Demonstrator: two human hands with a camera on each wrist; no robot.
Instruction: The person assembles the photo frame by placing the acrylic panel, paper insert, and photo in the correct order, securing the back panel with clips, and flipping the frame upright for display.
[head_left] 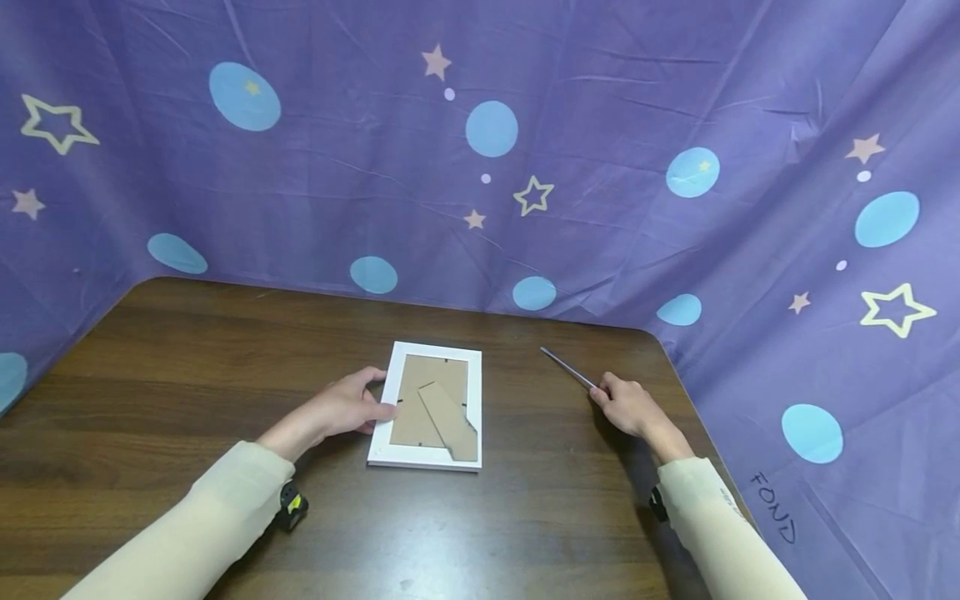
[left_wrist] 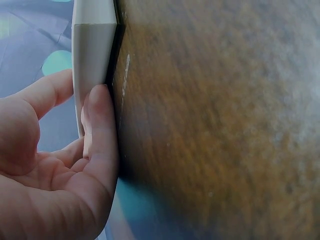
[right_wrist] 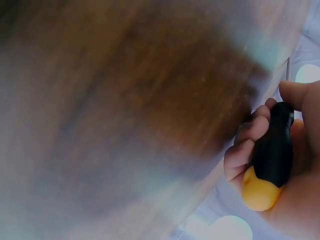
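Observation:
A white picture frame (head_left: 426, 417) lies face down on the wooden table, its brown backing board (head_left: 416, 375) up. On the board, a slanted easel stand (head_left: 448, 423) lies flat, and small dark tabs show around the opening. My left hand (head_left: 348, 406) grips the frame's left edge, thumb on top; in the left wrist view, fingers press along its white side (left_wrist: 95, 55). To the right, apart from the frame, my right hand (head_left: 630, 406) holds a screwdriver (head_left: 567, 367), its thin shaft pointing away to the upper left. Its black and yellow handle (right_wrist: 272, 155) lies in the curled fingers. The tip's shape is too small to tell.
The dark brown table (head_left: 187, 358) has rounded far corners. A purple curtain (head_left: 337, 167) with stars and blue dots hangs behind it and along both sides. The right forearm is near the table's right edge.

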